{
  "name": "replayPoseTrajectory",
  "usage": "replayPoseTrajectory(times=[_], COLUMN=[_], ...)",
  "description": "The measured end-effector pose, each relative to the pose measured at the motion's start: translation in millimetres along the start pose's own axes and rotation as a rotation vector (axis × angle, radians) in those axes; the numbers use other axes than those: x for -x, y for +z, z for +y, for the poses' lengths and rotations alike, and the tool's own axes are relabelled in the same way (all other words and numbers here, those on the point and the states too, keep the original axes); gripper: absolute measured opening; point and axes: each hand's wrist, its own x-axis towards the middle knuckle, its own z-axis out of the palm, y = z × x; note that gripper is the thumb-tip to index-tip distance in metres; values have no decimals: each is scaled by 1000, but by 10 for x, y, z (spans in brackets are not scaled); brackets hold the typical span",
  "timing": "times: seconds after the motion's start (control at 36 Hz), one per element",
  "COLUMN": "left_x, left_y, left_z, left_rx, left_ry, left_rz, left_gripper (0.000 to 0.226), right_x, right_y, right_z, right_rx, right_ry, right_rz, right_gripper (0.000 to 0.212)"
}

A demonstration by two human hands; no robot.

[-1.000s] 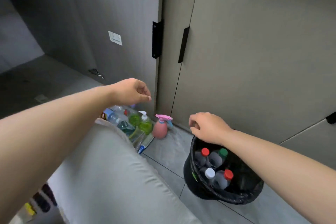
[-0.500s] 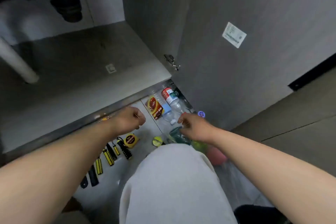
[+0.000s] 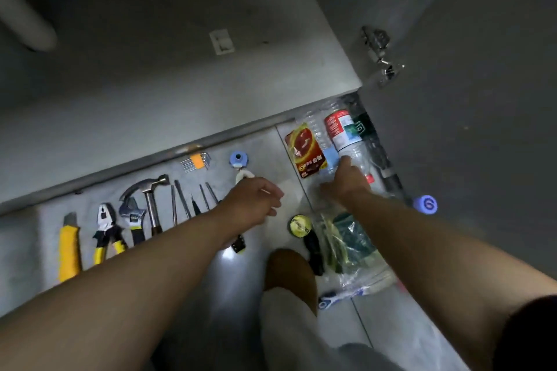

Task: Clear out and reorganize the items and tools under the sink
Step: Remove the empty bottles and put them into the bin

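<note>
I look down at the floor before the open under-sink cabinet. My right hand reaches onto a clear bottle with a red and white label, one finger stretched along its neck; its grip is hidden. Beside that bottle lie a red and gold labelled bottle and a dark bottle. My left hand hovers loosely curled over the tiles and holds nothing. Left of it, tools lie in a row: yellow utility knife, pliers, wrench, hammer, screwdrivers.
Hex keys and a blue roll lie by the cabinet edge. A yellow tape measure, a plastic bag of green items and a blue cap sit near my knee. The open door stands at the right.
My view has swung from the black bin to the floor by the cabinet. My right hand left the bin and moved forward onto the clear bottle. My left hand hovers beside the tools.
</note>
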Motion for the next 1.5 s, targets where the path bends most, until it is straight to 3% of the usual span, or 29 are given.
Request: replayPoseTrajectory(times=[0.19, 0.25, 0.33, 0.39, 0.56, 0.67, 0.72, 0.81, 0.86, 0.97, 1.03, 1.14, 1.22, 1.36, 1.5], left_x=[-175, -188, -203, -184, -161, -157, -159, -136, -105, -69, -57, -71, -102, -104, 20], left_y=[70, 101, 165, 210, 301, 203, 99, -80, -183, -334, -393, -495, -522, -481, -409], left_z=[20, 52, 141, 226, 342, 244, 142, -28, -119, -255, -299, -346, -345, -249, -39], left_rx=[63, 99, 180, 240, 482, 450, 420, 405, 426, 496, 523, 510, 508, 453, 429], left_ry=[-11, -7, -10, 17, 7, 12, 6, -7, -10, 7, 11, 17, 30, 79, 110], left_rz=[-60, -69, -89, -115, -85, 42, 71, 119, 139, 169, 167, 167, 155, 102, 21], left_gripper=[8, 9, 27, 22, 56, 59, 57, 54, 53, 51, 50, 51, 53, 55, 57], right_x=[119, 284, 598, 807, 1240, 1137, 971, 633, 419, 122, 14, -121, -145, 59, 455], right_y=[24, 2, -68, -113, -75, -41, -35, 46, 134, 329, 426, 545, 551, 446, 129], right_z=[-99, -104, -92, -101, -211, -241, -247, -256, -296, -475, -578, -746, -785, -701, -524], right_rx=[84, -11, -155, -250, -624, -709, -710, -524, -372, -230, -191, -103, -56, -361, -555], right_ry=[63, 74, 25, -20, -161, -161, -153, -152, -177, -245, -262, -194, -184, -252, -233], right_rz=[27, 47, 66, 54, -168, -380, -338, -127, -72, -121, -124, -122, -125, -134, 7], right_gripper=[66, 64, 57, 53, 41, 33, 25, 26, 39, 74, 78, 70, 48, 16, 15])
